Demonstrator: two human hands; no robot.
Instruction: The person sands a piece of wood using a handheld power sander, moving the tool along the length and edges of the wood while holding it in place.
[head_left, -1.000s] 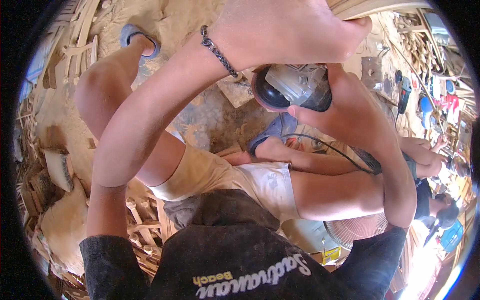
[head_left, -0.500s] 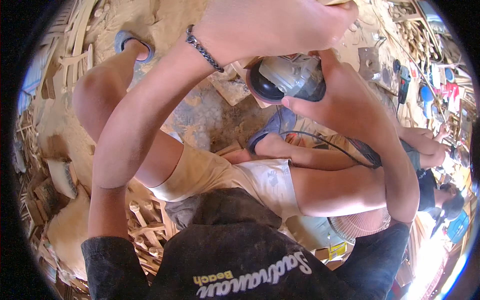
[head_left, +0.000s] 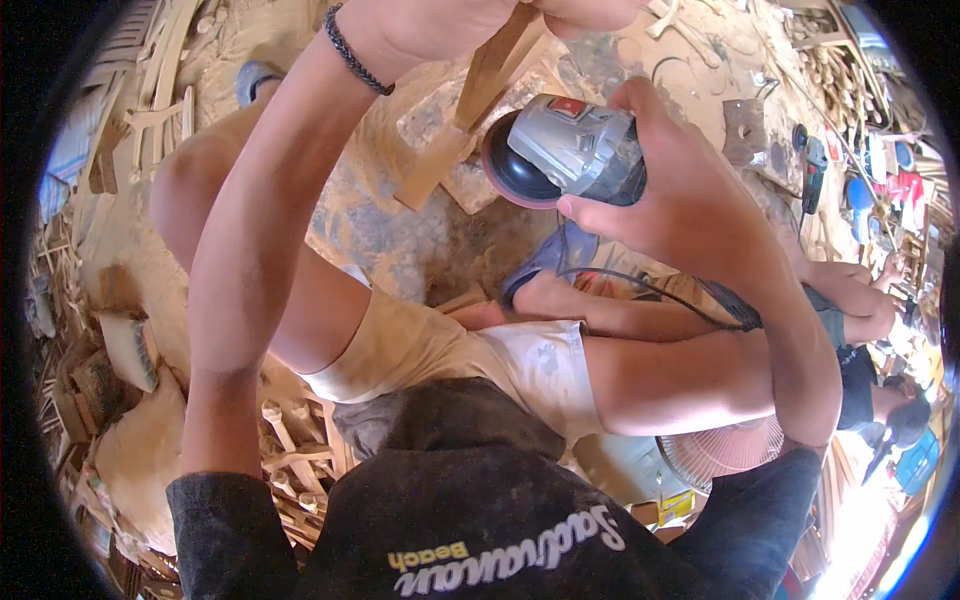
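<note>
Left hand (head_left: 455, 25) holds smooth, narrow wood (head_left: 492, 72); right hand (head_left: 685, 190) grips silvery, round-disced grinder (head_left: 578, 145).

The grinder (head_left: 575, 145) has a glossy, metallic-looking head. The wooden piece (head_left: 487, 80) looks smooth; the shirt (head_left: 430, 500) is matt cloth, the floor (head_left: 395, 235) rough.

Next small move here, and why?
Probably ease the disc left toward the wood: the right hand grips the sander, the left hand holds the wood's upper end, and the disc looks apart from it. Whether the disc spins, I can't tell.
</note>
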